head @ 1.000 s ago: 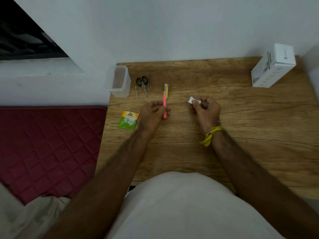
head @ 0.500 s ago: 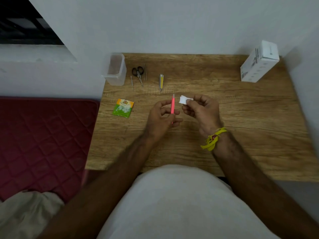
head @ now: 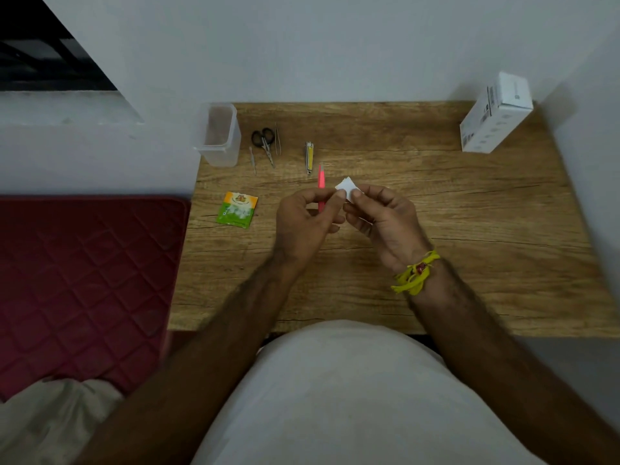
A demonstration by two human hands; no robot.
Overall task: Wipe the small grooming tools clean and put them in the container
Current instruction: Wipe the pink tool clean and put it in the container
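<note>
While your left hand (head: 303,223) grips the pink tool (head: 321,182), thin and upright over mid-bench (head: 469,229), your right hand (head: 385,219) pinches a small white wipe (head: 347,187) touching your left fingertips. Scissors (head: 264,142), clipper (head: 309,157) lie near the clear container (head: 218,135).

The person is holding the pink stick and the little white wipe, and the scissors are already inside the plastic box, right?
Not quite. In the head view the scissors lie on the table, beside the plastic box, not in it. The rest is right: the left hand holds the pink stick, the right hand the white wipe.
</note>
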